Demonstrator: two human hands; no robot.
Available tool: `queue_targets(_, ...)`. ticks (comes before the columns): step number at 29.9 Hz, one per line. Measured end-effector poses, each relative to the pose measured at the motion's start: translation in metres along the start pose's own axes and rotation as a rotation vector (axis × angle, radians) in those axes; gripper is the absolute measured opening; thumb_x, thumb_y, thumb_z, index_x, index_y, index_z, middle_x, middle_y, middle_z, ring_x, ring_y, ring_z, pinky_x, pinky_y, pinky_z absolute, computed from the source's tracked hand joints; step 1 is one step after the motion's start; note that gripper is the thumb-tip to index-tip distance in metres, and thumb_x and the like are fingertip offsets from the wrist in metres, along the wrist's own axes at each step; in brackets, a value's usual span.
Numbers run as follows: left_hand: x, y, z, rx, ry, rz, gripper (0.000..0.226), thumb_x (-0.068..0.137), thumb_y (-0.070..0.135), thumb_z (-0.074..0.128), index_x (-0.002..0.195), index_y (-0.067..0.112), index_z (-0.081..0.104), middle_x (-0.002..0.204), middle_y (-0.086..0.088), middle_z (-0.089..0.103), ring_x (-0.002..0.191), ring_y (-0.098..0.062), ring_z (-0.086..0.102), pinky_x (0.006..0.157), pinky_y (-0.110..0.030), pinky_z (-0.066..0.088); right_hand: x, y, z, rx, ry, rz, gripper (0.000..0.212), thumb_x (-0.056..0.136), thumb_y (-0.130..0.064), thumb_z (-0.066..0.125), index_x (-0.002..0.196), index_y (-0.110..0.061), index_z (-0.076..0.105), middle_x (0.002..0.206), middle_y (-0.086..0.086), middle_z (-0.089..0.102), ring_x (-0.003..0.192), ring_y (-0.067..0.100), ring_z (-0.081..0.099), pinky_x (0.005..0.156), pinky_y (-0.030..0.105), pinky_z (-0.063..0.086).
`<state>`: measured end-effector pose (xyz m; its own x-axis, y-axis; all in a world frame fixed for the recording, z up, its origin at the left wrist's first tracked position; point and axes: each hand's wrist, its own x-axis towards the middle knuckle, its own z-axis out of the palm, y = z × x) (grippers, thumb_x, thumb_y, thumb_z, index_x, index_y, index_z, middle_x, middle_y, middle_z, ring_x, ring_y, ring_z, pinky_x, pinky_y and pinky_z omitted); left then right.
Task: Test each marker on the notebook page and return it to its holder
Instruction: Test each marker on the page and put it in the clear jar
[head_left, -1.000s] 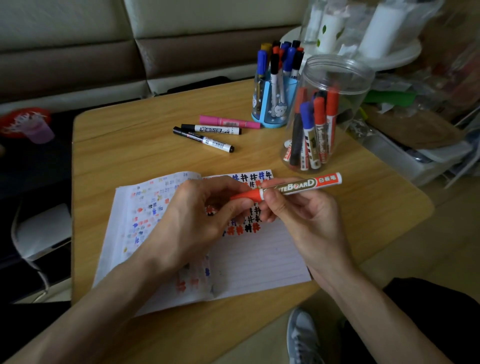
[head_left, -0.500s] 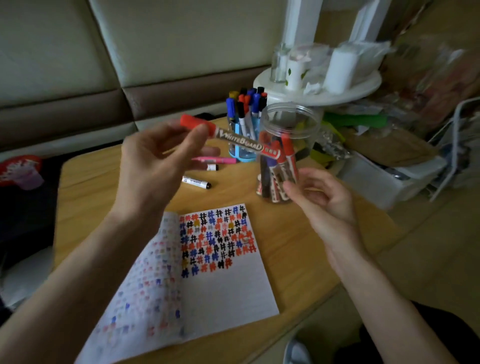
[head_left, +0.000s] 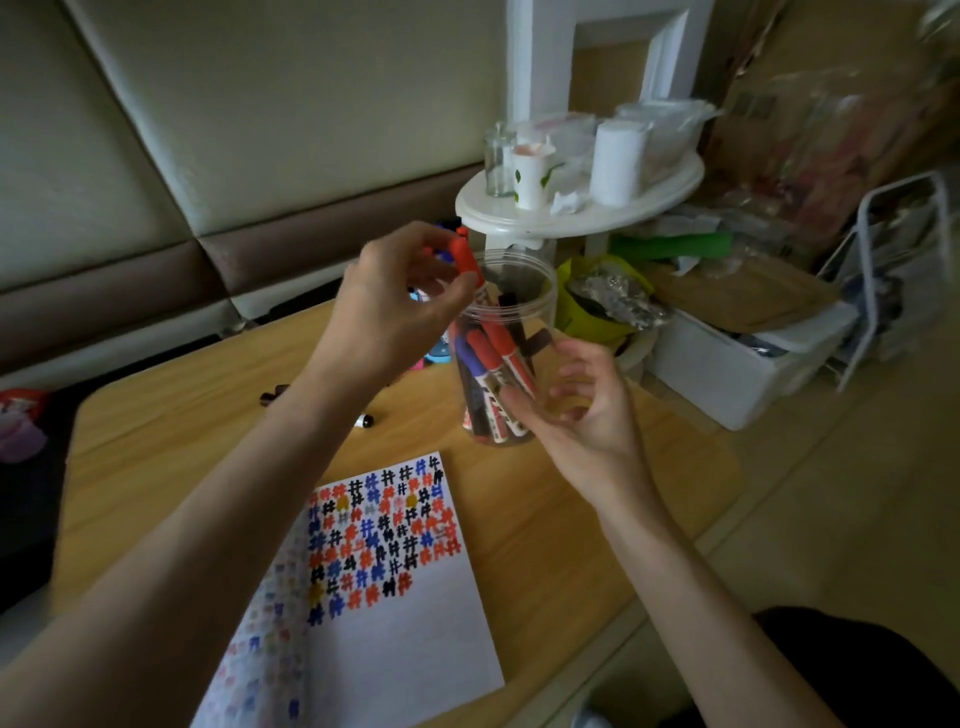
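1. Left grip (head_left: 395, 306) pinches the red marker (head_left: 464, 254) between thumb and fingers just below the cap. The barrel is tilted, with its lower end inside the mouth of the clear jar (head_left: 540, 291).
2. Right grip (head_left: 582, 415) is relaxed, fingers loosely curled, holding nothing. It sits at the jar's near-right wall; touching or just beside, I can't tell.
3. The jar stands upright on the counter (head_left: 597, 519), beyond the notebook (head_left: 405, 649). Red, blue and dark markers lean inside it.
4. My read on handling: the marker is light, stiff, smooth plastic and slips easily in a fingertip pinch. Best hold is mid-barrel or at the cap shoulder. It isn't fragile, so a short drop into the jar should be fine.
5. The jar looks light and thin-walled. I'd brace its wall low with the right grip on release.
6. A white-ended marker (head_left: 363, 420) and a dark marker (head_left: 272, 397) lie on the counter left of the jar, partly hidden by the left forearm. Probably not yet tested.
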<state>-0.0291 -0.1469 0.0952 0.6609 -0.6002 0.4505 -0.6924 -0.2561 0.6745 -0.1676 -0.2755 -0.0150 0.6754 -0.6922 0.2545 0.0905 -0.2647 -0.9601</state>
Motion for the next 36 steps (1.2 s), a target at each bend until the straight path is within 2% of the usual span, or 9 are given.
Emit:
queue_targets(5, -0.001, -0.004, 0.005, 0.024, -0.014, 0.003, 0.026, 0.093, 0.033, 0.069, 0.117, 0.031, 0.059, 0.098, 0.02, 0.067, 0.093, 0.011, 0.064, 0.069, -0.016, 0.054, 0.003, 0.002, 0.001, 0.002, 0.006, -0.018, 0.07, 0.073, -0.038, 0.092, 0.131, -0.032, 0.053, 0.131, -0.002, 0.055, 0.11, 0.01, 0.06, 0.073, 0.008, 0.05)
queue_targets(8, -0.005, -0.006, 0.004, -0.013, 0.015, 0.009, 0.037, 0.093, 0.033, 0.072, 0.127, 0.025, 0.058, 0.107, 0.014, 0.068, 0.096, 0.004, 0.065, 0.075, -0.018, 0.053, 0.002, 0.002, 0.003, -0.018, 0.016, -0.026, 0.069, 0.074, -0.039, 0.091, 0.131, -0.034, 0.052, 0.13, -0.002, 0.055, 0.11, 0.01, 0.06, 0.074, 0.007, 0.049)
queue_targets(10, -0.01, -0.008, 0.002, -0.024, 0.044, 0.024, 0.04, 0.093, 0.033, 0.072, 0.129, 0.023, 0.059, 0.113, 0.011, 0.067, 0.098, 0.0, 0.065, 0.072, -0.014, 0.051, 0.0, 0.001, 0.005, -0.025, 0.036, -0.03, 0.067, 0.074, -0.042, 0.09, 0.128, -0.032, 0.052, 0.126, -0.002, 0.056, 0.107, 0.009, 0.061, 0.073, 0.009, 0.05)
queue_targets(15, -0.041, -0.024, -0.007, -0.045, 0.07, 0.002, 0.035, 0.092, 0.027, 0.072, 0.125, 0.021, 0.061, 0.116, 0.01, 0.065, 0.099, -0.003, 0.065, 0.075, -0.02, 0.057, -0.008, 0.002, 0.015, -0.075, 0.021, -0.008, 0.041, 0.08, -0.03, 0.089, 0.105, -0.022, 0.058, 0.102, -0.004, 0.062, 0.079, -0.005, 0.059, 0.063, 0.012, 0.05)
queue_targets(21, -0.109, -0.076, -0.037, -0.063, 0.034, -0.155, 0.03, 0.089, 0.018, 0.072, 0.116, 0.027, 0.063, 0.107, 0.013, 0.068, 0.094, -0.003, 0.069, 0.075, -0.021, 0.059, -0.019, 0.006, 0.036, -0.107, -0.116, -0.005, 0.02, 0.086, -0.02, 0.083, 0.102, -0.017, 0.071, 0.095, -0.011, 0.072, 0.081, -0.005, 0.067, 0.066, 0.012, 0.053)
queue_targets(25, -0.154, -0.101, -0.047, -0.101, 0.043, -0.252, 0.027, 0.09, 0.019, 0.072, 0.114, 0.03, 0.065, 0.104, 0.016, 0.069, 0.089, -0.008, 0.072, 0.075, -0.035, 0.06, -0.022, 0.01, 0.058, -0.149, -0.217, -0.024, 0.021, 0.087, -0.018, 0.083, 0.106, -0.015, 0.074, 0.097, -0.009, 0.073, 0.086, 0.001, 0.07, 0.072, 0.017, 0.056)
queue_targets(30, -0.169, -0.115, -0.053, -0.154, 0.071, -0.281, 0.024, 0.092, 0.019, 0.072, 0.114, 0.027, 0.066, 0.1, 0.013, 0.07, 0.087, -0.013, 0.072, 0.075, -0.035, 0.06, -0.027, 0.015, 0.097, -0.262, -0.374, -0.044, 0.039, 0.087, -0.031, 0.082, 0.123, -0.022, 0.07, 0.107, -0.013, 0.071, 0.084, 0.002, 0.07, 0.075, 0.022, 0.06)
queue_targets(34, -0.179, -0.122, -0.06, -0.191, 0.082, -0.292, 0.022, 0.093, 0.017, 0.073, 0.112, 0.025, 0.066, 0.097, 0.008, 0.071, 0.083, -0.016, 0.072, 0.073, -0.038, 0.058, -0.022, 0.015, 0.124, -0.339, -0.392, -0.059, 0.042, 0.087, -0.036, 0.08, 0.127, -0.031, 0.066, 0.111, -0.02, 0.065, 0.087, 0.002, 0.068, 0.078, 0.024, 0.059)
queue_targets(36, -0.184, -0.125, -0.063, -0.201, 0.074, -0.286, 0.021, 0.093, 0.019, 0.073, 0.111, 0.025, 0.066, 0.097, 0.008, 0.071, 0.084, -0.016, 0.072, 0.073, -0.036, 0.058, -0.016, 0.015, 0.136, -0.379, -0.372, -0.061, 0.043, 0.086, -0.039, 0.08, 0.126, -0.033, 0.066, 0.11, -0.019, 0.066, 0.093, 0.003, 0.066, 0.085, 0.031, 0.059)
